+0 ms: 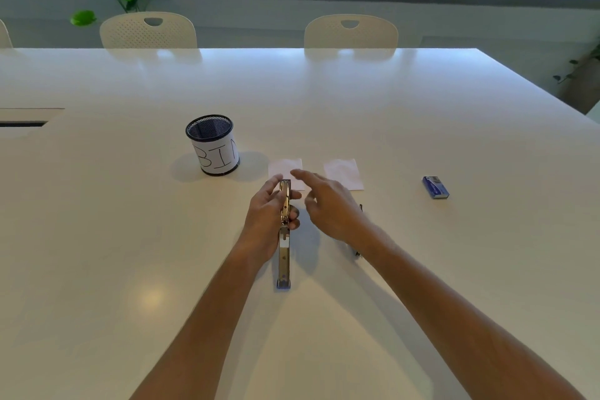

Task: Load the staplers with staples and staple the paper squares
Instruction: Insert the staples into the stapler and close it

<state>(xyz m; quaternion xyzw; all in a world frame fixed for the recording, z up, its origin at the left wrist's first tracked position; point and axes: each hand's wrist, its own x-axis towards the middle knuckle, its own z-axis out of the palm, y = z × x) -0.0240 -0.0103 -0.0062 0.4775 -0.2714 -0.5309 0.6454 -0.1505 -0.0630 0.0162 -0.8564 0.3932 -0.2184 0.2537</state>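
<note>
While one opened silver metal stapler [284,230] lies mid-table gripped by the left hand [271,216], the right hand [328,201] hovers loosely spread beside it, near two white paper squares [344,172], one blue staple box [435,187] and one black mesh cup [212,144].

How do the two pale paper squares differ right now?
The left pale paper square is partly covered at its near edge by the opened metal stapler and the hands; the right pale paper square lies almost fully in view. The left one sits nearer the black mesh cup labelled BIN, the right one nearer the small blue staple box. Both lie flat on the white table and look similar in size.
</note>
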